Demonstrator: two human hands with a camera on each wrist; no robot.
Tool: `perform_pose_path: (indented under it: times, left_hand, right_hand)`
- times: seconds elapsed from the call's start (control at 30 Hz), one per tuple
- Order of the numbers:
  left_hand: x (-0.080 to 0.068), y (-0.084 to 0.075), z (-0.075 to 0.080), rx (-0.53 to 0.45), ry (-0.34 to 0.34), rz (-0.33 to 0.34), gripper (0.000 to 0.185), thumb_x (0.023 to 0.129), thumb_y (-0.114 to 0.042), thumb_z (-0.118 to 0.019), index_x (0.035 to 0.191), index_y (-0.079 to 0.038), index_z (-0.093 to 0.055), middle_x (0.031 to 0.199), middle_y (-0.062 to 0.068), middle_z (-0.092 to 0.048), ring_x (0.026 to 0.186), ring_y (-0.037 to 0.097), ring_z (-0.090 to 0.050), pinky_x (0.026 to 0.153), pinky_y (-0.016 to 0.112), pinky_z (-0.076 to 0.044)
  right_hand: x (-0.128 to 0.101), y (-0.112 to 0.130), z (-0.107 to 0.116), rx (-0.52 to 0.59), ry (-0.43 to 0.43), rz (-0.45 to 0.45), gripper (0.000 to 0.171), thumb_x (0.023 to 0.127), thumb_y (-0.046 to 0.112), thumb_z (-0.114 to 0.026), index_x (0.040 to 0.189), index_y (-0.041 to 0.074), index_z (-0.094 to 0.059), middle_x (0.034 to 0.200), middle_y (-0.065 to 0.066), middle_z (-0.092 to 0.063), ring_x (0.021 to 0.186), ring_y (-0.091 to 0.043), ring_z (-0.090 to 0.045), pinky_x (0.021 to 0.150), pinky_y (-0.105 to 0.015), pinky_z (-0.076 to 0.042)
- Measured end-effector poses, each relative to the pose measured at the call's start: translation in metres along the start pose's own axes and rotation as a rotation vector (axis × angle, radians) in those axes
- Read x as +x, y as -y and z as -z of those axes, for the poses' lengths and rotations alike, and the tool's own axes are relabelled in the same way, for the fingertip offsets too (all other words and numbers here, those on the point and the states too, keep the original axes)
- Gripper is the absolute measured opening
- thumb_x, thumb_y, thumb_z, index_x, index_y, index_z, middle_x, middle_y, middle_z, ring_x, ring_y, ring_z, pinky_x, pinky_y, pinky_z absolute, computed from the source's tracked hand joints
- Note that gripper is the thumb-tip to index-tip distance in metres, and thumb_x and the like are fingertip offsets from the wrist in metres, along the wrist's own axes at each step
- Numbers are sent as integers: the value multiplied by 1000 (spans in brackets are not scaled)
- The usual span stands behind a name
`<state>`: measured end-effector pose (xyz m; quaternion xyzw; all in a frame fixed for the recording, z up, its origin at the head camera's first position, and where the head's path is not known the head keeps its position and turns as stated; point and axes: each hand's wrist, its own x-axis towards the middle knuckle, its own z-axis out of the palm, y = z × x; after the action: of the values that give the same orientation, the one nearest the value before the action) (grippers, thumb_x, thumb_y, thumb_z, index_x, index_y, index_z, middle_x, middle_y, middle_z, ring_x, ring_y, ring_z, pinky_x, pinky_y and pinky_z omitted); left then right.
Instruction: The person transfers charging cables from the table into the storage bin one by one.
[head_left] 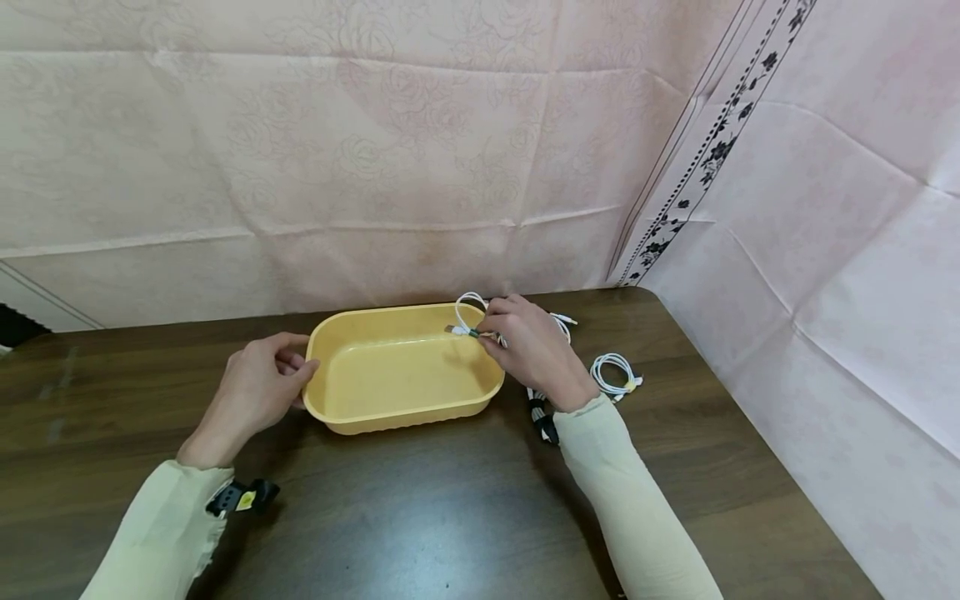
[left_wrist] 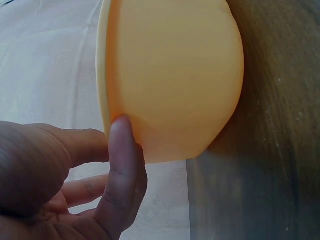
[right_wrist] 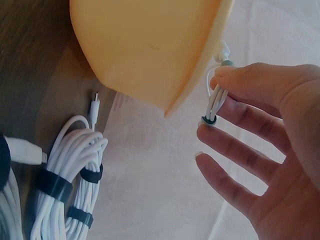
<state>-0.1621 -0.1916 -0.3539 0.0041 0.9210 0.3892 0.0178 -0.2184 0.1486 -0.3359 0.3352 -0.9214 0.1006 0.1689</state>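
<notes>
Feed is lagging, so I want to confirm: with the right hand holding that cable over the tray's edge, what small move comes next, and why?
Probably lower and release it. The right hand pinches a small coiled white cable with a green tie above the far right rim of the empty yellow plastic tray, while the left hand touches the tray's left end.

The right hand (head_left: 534, 350) is covering most of the coiled white cable (head_left: 471, 312) it is pinching at the yellow tub's (head_left: 405, 367) right rim, and is hiding part of the bundled cables (right_wrist: 65, 180) beside the tub.
</notes>
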Motion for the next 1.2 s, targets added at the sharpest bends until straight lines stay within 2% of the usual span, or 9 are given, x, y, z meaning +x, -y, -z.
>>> perform_pose_path:
  times: [0.2,1.2]
  left_hand:
    - [0,1,0,-4,2,-2,47,103,-15,-59,142,9,-49,108,25,-65,71,15,-68,60,32,-64]
    - [0,1,-1,-3,4,-4,48,103,-15,-60,143,8,-49,107,24,-65,70,14,-68,60,31,-63]
  right_hand:
    - [1,4,-5,-8,8,-4,6,93,18,-75,95,17,-80,96,4,-69,91,-17,-59,72,-30,-54]
    - [1,8,-16,-6,24,22,5,92,17,-76,95,17,-80,97,4,-70,92,-17,-59,74,-31,-54]
